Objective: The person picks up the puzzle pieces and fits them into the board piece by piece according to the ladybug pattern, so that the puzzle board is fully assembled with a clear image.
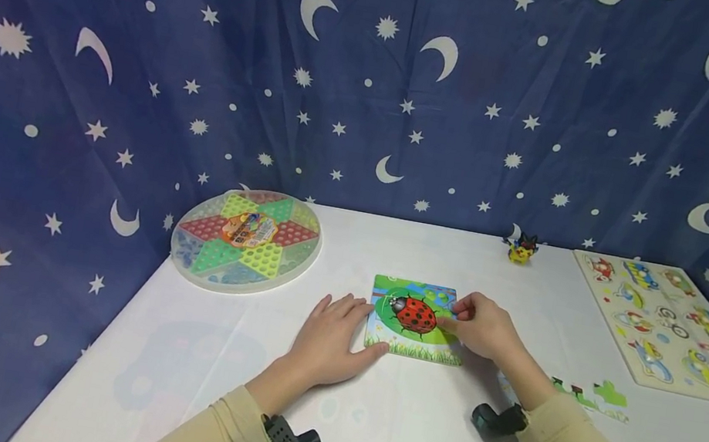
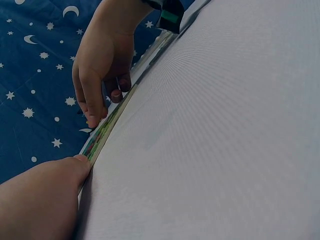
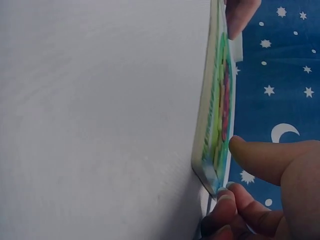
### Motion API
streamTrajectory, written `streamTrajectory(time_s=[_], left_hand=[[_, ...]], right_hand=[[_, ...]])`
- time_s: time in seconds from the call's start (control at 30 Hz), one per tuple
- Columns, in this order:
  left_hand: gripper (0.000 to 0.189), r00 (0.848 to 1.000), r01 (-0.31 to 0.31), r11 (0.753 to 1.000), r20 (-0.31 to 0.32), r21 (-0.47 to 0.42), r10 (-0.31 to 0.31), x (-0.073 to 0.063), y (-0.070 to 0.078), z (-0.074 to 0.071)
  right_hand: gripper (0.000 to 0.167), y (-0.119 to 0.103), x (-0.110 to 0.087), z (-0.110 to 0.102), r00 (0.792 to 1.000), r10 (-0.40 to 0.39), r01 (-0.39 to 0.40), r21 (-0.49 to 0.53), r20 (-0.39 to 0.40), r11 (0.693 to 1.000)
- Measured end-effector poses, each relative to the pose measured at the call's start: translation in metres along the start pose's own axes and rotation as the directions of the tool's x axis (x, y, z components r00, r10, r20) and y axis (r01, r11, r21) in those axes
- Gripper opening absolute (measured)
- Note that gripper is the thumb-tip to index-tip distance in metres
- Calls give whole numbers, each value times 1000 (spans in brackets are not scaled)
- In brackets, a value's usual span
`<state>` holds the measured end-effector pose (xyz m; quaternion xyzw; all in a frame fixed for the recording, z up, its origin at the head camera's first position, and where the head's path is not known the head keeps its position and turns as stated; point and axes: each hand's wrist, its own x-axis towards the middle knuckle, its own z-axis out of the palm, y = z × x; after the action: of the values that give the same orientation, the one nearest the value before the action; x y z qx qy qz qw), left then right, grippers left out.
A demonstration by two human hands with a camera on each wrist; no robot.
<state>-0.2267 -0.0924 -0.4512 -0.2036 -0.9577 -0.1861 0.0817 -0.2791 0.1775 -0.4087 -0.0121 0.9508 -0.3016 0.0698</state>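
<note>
A ladybug jigsaw puzzle board (image 1: 414, 316) lies on the white table between both hands, its red ladybug and green leaf facing up. My left hand (image 1: 329, 338) rests on the table at the board's left side, fingers straight, thumb along the near left corner. In the left wrist view its thumb (image 2: 75, 167) touches the board's edge. At the board's right side, my right hand (image 1: 481, 327) grips the edge, thumb over the picture and curled fingers at the rim. The right wrist view shows the thumb (image 3: 250, 152) against the board's face and fingertips (image 3: 226, 200) by its corner.
Loose puzzle pieces (image 1: 609, 393) lie beside the right forearm, which partly covers them. A round Chinese checkers board (image 1: 245, 240) sits at the back left. A small yellow figurine (image 1: 522, 249) stands at the back; a wooden vehicle peg puzzle (image 1: 674, 329) lies far right.
</note>
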Motion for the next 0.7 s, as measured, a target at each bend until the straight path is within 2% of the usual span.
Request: streamTrajectory(time_s=[0.37,0.7], left_hand=[[73,1000,0,1000,-16,22,1,-1,-1,3],[73,1000,-1,1000,-13,19,1,0,0,3]], right_hand=[[37,17,-14,-14,999,-40,39,42,34,998],[32,31,-27,-26,999,-10,13,-52,52,999]])
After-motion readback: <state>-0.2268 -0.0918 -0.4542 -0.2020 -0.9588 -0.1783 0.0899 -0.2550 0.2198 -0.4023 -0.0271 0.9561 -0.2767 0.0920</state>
